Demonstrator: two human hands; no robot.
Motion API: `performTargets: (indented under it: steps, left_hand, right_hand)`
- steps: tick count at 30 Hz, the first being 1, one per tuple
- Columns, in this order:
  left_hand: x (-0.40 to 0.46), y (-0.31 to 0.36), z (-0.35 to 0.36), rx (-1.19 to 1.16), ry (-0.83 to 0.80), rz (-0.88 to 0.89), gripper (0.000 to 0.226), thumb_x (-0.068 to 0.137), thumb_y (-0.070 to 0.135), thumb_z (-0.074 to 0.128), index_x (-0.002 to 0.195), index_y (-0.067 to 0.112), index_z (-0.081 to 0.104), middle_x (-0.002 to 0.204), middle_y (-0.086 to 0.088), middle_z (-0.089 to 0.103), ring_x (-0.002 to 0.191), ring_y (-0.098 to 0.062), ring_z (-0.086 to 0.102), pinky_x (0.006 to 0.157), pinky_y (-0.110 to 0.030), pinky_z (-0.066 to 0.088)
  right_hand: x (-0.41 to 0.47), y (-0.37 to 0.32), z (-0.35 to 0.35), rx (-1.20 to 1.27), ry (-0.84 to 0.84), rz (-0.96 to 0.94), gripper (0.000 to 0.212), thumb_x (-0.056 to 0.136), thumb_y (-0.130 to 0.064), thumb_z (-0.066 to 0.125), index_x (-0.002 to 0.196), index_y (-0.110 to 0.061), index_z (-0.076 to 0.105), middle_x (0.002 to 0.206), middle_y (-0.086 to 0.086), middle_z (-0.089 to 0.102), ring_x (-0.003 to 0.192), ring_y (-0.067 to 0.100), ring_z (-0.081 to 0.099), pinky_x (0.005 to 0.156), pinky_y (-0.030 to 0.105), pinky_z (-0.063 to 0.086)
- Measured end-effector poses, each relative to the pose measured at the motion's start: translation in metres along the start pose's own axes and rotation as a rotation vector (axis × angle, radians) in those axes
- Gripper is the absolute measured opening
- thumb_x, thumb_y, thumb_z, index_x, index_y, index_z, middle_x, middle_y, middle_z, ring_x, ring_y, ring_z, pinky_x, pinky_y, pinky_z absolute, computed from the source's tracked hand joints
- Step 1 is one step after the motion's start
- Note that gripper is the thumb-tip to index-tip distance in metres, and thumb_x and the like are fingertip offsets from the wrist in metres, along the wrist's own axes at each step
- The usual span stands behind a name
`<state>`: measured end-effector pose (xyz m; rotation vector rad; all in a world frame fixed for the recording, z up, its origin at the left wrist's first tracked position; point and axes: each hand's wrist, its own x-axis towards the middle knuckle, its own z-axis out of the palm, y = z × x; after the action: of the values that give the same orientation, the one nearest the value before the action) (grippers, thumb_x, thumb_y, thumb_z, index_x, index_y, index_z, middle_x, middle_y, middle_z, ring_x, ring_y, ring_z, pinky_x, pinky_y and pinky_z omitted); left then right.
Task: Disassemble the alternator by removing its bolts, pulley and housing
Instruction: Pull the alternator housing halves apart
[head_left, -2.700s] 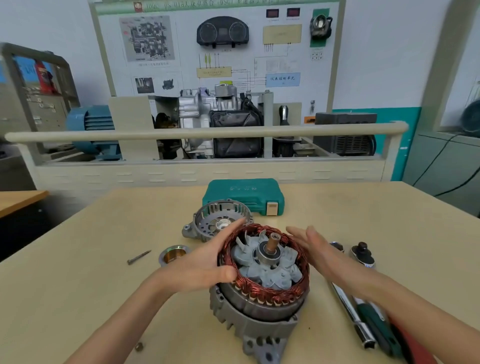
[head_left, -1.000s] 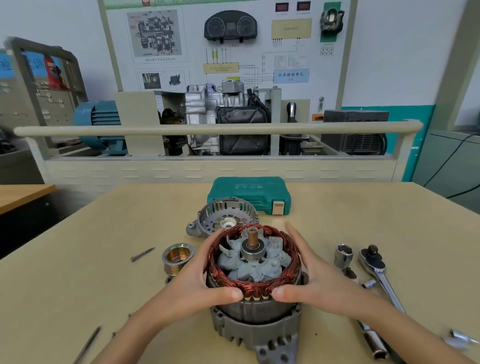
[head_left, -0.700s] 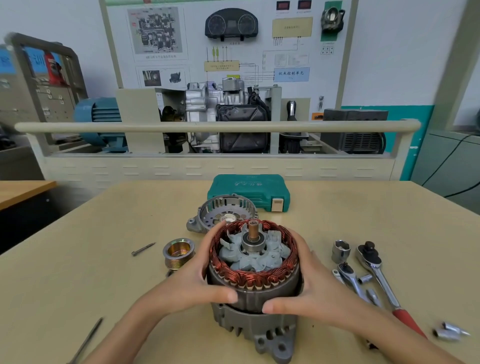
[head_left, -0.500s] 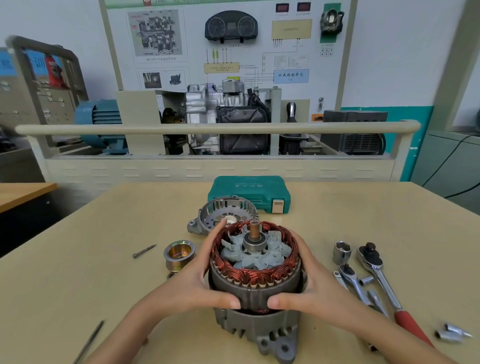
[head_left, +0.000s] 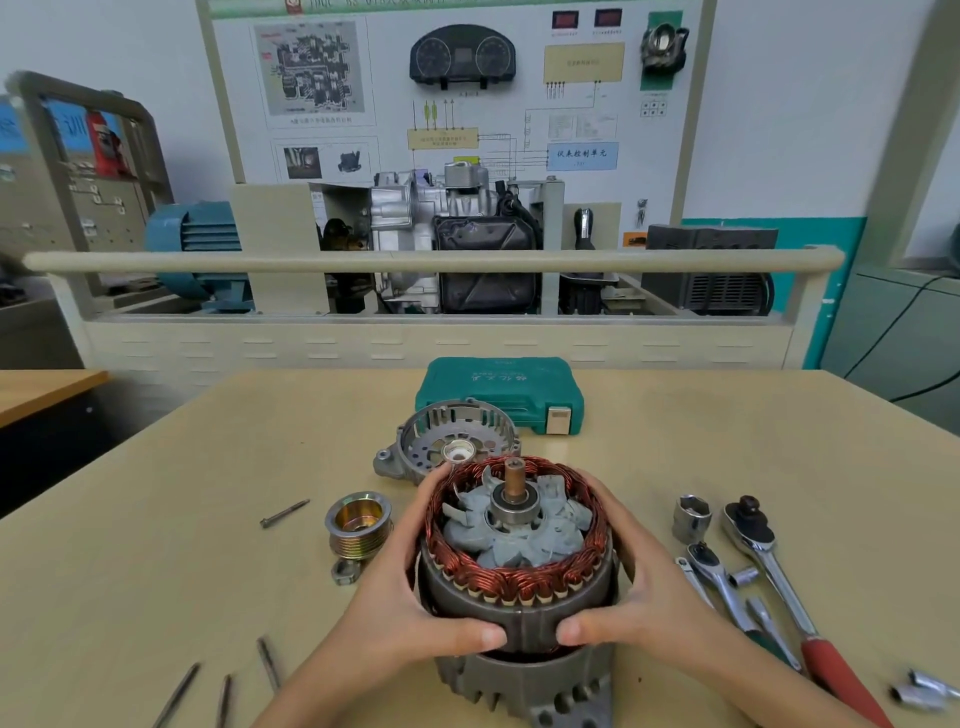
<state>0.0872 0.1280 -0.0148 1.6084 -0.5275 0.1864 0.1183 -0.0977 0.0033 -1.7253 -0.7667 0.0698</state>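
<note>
Fingers (head_left: 470, 635) of your left hand (head_left: 400, 592) and right hand (head_left: 641, 597) curl around the stator (head_left: 519, 587), which sits in the rear housing (head_left: 524, 686) on the counter (head_left: 156, 545); lift unevenly and it could jam, or scrape the copper windings.

The stator (head_left: 519, 577) shows glossy copper windings above a matt grey cast-metal housing (head_left: 524, 686); the pulley (head_left: 358, 525) is shiny brass-toned metal, the ratchets (head_left: 753, 540) polished chrome (one red-handled), on a smooth matt tan table (head_left: 156, 545); the case (head_left: 498, 389) is green plastic.
</note>
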Motion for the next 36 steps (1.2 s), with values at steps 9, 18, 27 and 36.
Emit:
performTargets:
  steps: [9, 18, 27, 36]
  left_hand:
    - [0.009, 0.017, 0.005, -0.016, 0.043, 0.038, 0.110, 0.051, 0.032, 0.093, 0.141, 0.042, 0.032, 0.138, 0.011, 0.050, 0.126, -0.017, 0.052, 0.095, -0.032, 0.050]
    - [0.065, 0.061, 0.006, 0.033, 0.144, -0.119, 0.118, 0.037, 0.046, 0.087, 0.141, 0.040, 0.032, 0.126, 0.006, 0.054, 0.106, -0.010, 0.064, 0.086, -0.034, 0.056]
    - [0.121, 0.046, 0.019, -0.180, 0.120, -0.423, 0.077, 0.057, 0.042, 0.082, 0.124, 0.018, 0.054, 0.106, -0.007, 0.072, 0.096, -0.022, 0.070, 0.082, -0.038, 0.056]
    - [0.175, 0.026, 0.027, -0.145, 0.092, -0.698, 0.088, 0.046, 0.065, 0.073, 0.117, 0.015, 0.060, 0.107, -0.011, 0.071, 0.100, -0.029, 0.066, 0.088, -0.047, 0.052]
  right_hand:
    - [0.008, -0.005, -0.005, 0.072, 0.046, -0.057, 0.100, 0.043, -0.057, 0.087, 0.132, -0.043, 0.042, 0.130, -0.010, 0.056, 0.119, 0.009, 0.055, 0.092, 0.020, 0.048]
    - [0.040, -0.026, -0.020, 0.239, 0.178, -0.004, 0.096, 0.037, -0.066, 0.083, 0.118, -0.024, 0.053, 0.105, -0.005, 0.070, 0.097, 0.010, 0.066, 0.071, 0.021, 0.053]
    - [0.072, -0.016, -0.047, 0.203, 0.274, 0.319, 0.092, 0.047, -0.072, 0.062, 0.123, -0.021, 0.054, 0.106, 0.000, 0.071, 0.093, 0.014, 0.069, 0.085, 0.039, 0.055]
    - [0.107, 0.001, -0.079, 0.091, 0.216, 0.631, 0.102, 0.032, -0.090, 0.051, 0.106, -0.021, 0.065, 0.089, 0.002, 0.075, 0.087, 0.019, 0.070, 0.084, 0.040, 0.055]
